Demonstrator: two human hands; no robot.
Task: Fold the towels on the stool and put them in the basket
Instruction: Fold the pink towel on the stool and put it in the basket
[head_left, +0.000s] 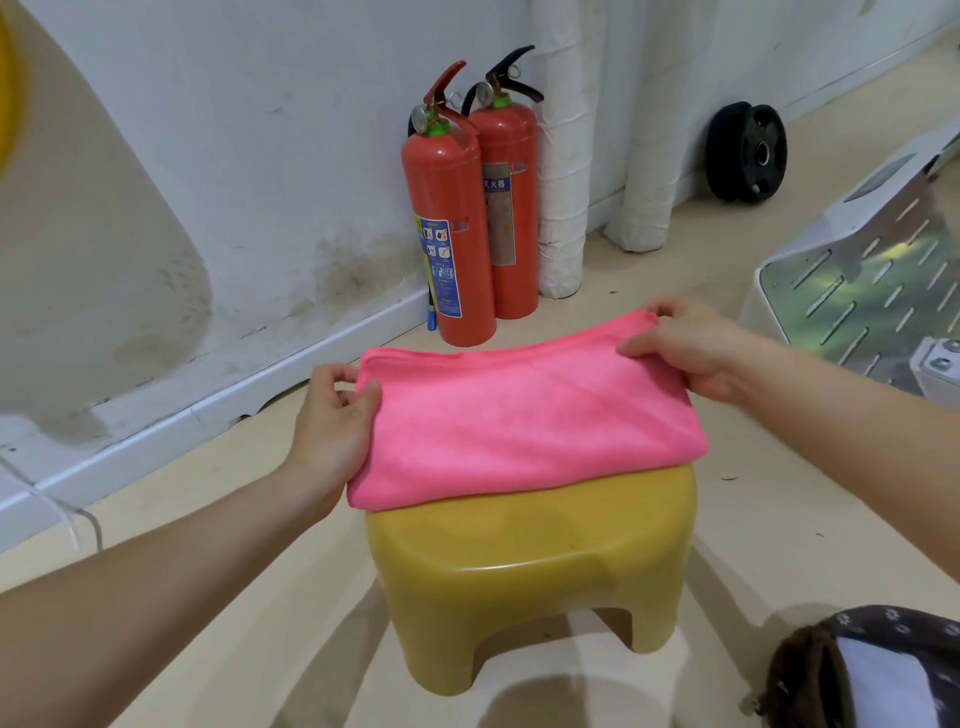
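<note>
Bright even indoor light, soft shadows under the stool (524, 587), wide-angle bowing at edges, slight softness

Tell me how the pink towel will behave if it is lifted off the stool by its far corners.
Probably floppy: the pink towel hangs limply past the edges of the yellow stool, so its middle would likely droop between the left hand and the right hand. Likely light; fingertip pinches seem enough. The folded layers may fall open.
</note>
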